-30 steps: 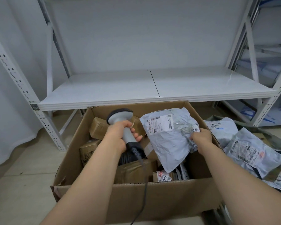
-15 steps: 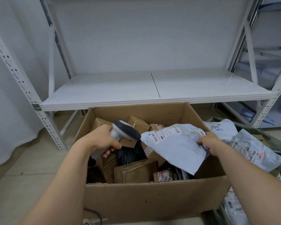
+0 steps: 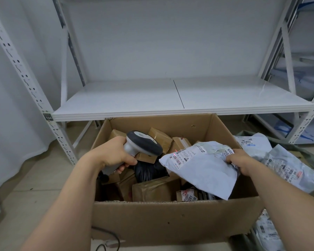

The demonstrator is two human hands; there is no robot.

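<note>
While the left hand (image 3: 114, 156) wraps its curled fingers round the barcode scanner (image 3: 143, 144) handle, I note the right hand (image 3: 241, 161) pinching the grey poly mailer (image 3: 203, 167) edge, the mailer suspended over the open cardboard box (image 3: 170, 218), red scan light on its shipping label (image 3: 187, 156).

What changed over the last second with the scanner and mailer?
The left hand swung the barcode scanner from upright to level, head aimed right at the grey poly mailer. The right hand tipped that mailer flatter; a red scan light now shows on its shipping label. Unchanged: both grips, the cardboard box, the white shelf.
</note>
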